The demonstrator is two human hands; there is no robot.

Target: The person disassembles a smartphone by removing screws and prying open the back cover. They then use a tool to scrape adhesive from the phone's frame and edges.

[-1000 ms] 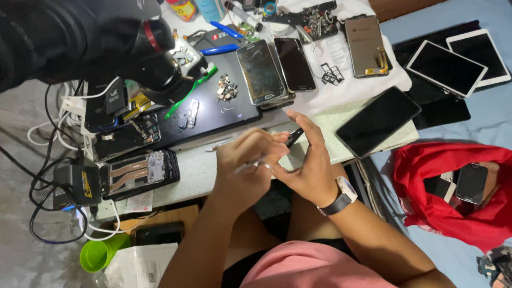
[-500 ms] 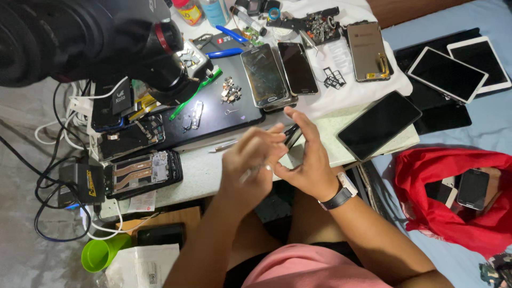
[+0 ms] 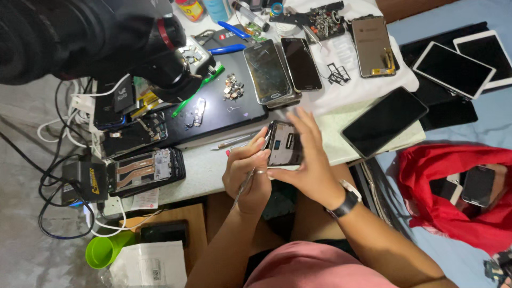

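Both hands raised slightly, opened phone (image 3: pixel 284 144) gripped by right hand (image 3: pixel 306 165), left hand (image 3: pixel 248 173) pinching metal tool (image 3: pixel 242 186) beside it

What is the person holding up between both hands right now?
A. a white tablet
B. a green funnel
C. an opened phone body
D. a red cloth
C: the right hand grips an opened phone body from the side, while the left hand, which also holds thin metal tweezers, touches its left edge.
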